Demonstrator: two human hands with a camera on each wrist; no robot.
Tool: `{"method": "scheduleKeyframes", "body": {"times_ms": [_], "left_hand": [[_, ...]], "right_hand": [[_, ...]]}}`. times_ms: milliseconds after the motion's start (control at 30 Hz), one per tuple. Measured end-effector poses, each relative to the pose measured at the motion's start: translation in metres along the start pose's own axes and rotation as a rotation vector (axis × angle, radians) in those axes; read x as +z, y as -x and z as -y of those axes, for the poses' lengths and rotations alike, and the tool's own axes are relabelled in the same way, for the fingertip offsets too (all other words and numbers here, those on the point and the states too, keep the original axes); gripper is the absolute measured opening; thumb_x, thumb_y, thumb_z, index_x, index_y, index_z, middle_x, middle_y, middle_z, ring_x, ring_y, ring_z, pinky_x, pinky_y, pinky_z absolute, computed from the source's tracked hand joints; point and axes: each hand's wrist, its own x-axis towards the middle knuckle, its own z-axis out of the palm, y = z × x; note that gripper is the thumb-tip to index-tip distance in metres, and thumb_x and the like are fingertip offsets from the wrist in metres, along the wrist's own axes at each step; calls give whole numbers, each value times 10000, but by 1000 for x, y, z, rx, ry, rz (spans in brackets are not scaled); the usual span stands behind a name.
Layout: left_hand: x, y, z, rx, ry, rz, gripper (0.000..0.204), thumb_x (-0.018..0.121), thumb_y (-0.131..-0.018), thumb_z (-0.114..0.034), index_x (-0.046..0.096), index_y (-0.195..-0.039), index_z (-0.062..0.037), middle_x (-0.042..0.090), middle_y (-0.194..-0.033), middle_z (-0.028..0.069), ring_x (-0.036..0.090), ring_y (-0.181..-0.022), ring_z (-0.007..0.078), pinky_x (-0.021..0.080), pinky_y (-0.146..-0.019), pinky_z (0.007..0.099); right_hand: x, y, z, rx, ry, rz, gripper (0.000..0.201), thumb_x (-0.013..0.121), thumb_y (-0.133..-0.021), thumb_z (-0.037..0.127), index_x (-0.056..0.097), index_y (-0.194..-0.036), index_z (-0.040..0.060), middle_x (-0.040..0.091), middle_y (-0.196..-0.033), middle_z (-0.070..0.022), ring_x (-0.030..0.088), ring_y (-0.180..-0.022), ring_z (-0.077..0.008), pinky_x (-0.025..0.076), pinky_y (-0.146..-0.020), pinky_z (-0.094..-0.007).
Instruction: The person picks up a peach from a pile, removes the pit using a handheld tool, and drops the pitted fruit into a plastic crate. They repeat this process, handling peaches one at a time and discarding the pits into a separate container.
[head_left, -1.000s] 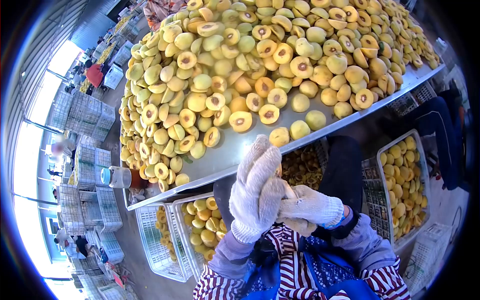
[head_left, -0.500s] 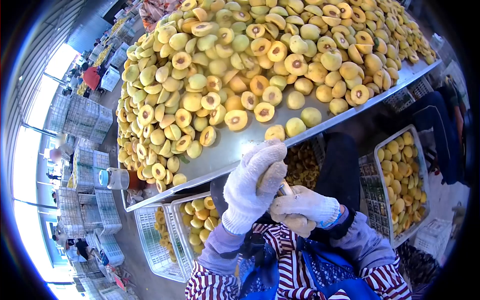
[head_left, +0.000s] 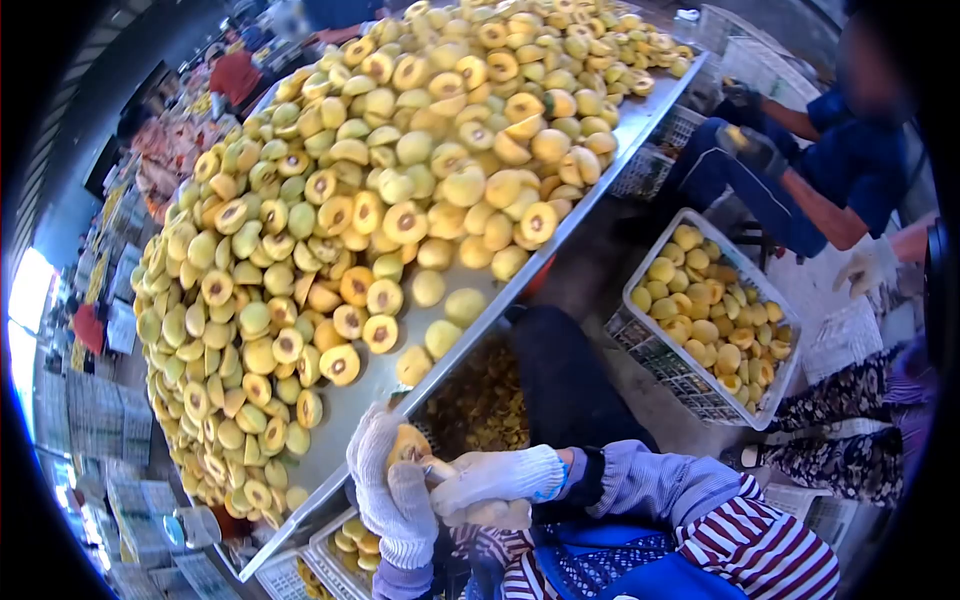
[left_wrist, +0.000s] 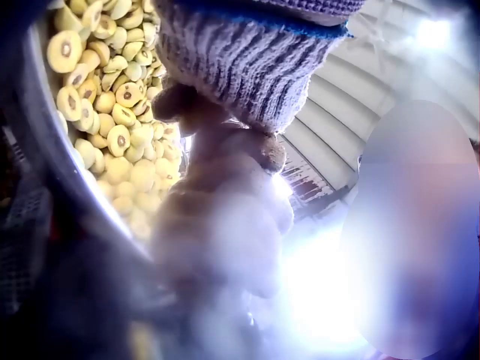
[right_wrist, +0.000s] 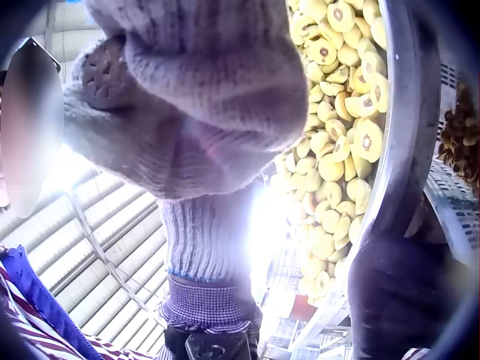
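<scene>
My gloved left hand [head_left: 390,490] holds a yellow peach half [head_left: 408,443] just off the metal table's front edge, its cut face partly showing. Close against it, my gloved right hand [head_left: 490,485] grips a slim pale-handled tool [head_left: 437,467] that points at the fruit. The tool's working end is hidden at the peach. In the right wrist view, the knit glove [right_wrist: 217,82] of one hand fills the upper part. The left wrist view shows the gloves [left_wrist: 225,202] blurred by glare. Behind them lies a big heap of peach halves [head_left: 300,290], many with brown centres.
The metal table's rim [head_left: 560,270] runs diagonally before me. Under it, a container holds brownish scraps [head_left: 485,400]. A crate of peach halves [head_left: 790,385] stands on the right, near a seated person [head_left: 860,190]. A jar [head_left: 190,527] stands at the table's left corner.
The head view has swung to the right, so table and hands appear further left and the seated person shows. The peach half in my left hand has come into sight; the tool stays in my right.
</scene>
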Motion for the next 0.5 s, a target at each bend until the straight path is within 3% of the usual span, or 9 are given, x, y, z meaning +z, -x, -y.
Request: {"method": "scheduleKeyframes", "body": {"times_ms": [67,100,167,200,300,367,400,433,500], "left_hand": [[-1,1,-1,-48,23,33,389,493,-1021,-295,571,-1236,21,569,-1287,235,564,-1177,322,428,-1026,427],[-2,0,-1,-70,35,46,384,494,-1020,-289,570,-1239,17,567,-1292,233,553,-1192,325,415,-1041,430],[-2,-7,-8,-291,224,55,416,477,-1029,-304,557,-1249,40,574,-1293,203,560,-1177,296,410,-1045,414],[-3,-10,-14,-328,255,32,437,466,-1033,-317,545,-1262,47,572,-1294,191,565,-1166,282,424,-1030,404],[0,-14,-21,-365,338,-34,506,461,-1035,-375,506,-1304,51,574,-1273,161,594,-1105,261,478,-960,372],[2,-12,-22,-382,389,-76,527,494,-1022,-406,508,-1303,41,583,-1246,152,612,-1071,268,505,-921,371],[3,-12,-25,-391,436,-98,505,502,-1021,-395,533,-1268,44,589,-1237,159,629,-1028,271,521,-895,380],[2,-12,-28,-377,373,-90,496,500,-1022,-392,544,-1252,45,596,-1226,161,635,-1007,271,525,-885,382],[-2,-10,-29,-351,242,-74,482,497,-1025,-386,566,-1222,48,612,-1204,163,648,-967,270,535,-866,385]], "right_hand": [[-11,-7,-12,79,43,-39,352,615,-937,337,604,-750,39,466,-503,28,417,-394,-52,290,-365,-212],[-19,-19,-31,-19,82,-63,358,606,-940,364,592,-782,44,473,-516,26,411,-383,-54,289,-342,-217],[-13,-20,-24,34,40,-71,351,593,-943,399,576,-831,67,470,-538,32,408,-381,-55,302,-320,-224],[-10,-24,-23,72,182,-147,314,583,-947,401,563,-878,95,468,-570,35,422,-389,-56,318,-307,-227],[8,-19,-12,-84,381,-407,273,558,-954,360,559,-1051,105,485,-595,21,457,-433,-70,350,-368,-211],[11,-17,-14,-180,452,-389,314,557,-954,356,536,-1144,108,485,-591,20,457,-446,-72,362,-396,-206],[9,-20,-16,-123,354,-300,332,555,-958,367,535,-1169,111,483,-592,23,453,-434,-72,353,-377,-208],[8,-18,-16,-127,254,-185,325,553,-966,379,530,-1127,98,496,-593,14,444,-406,-75,346,-360,-208],[16,3,-2,13,268,-136,237,580,-977,361,567,-1006,127,440,-580,90,397,-454,-10,287,-406,-201]]}}
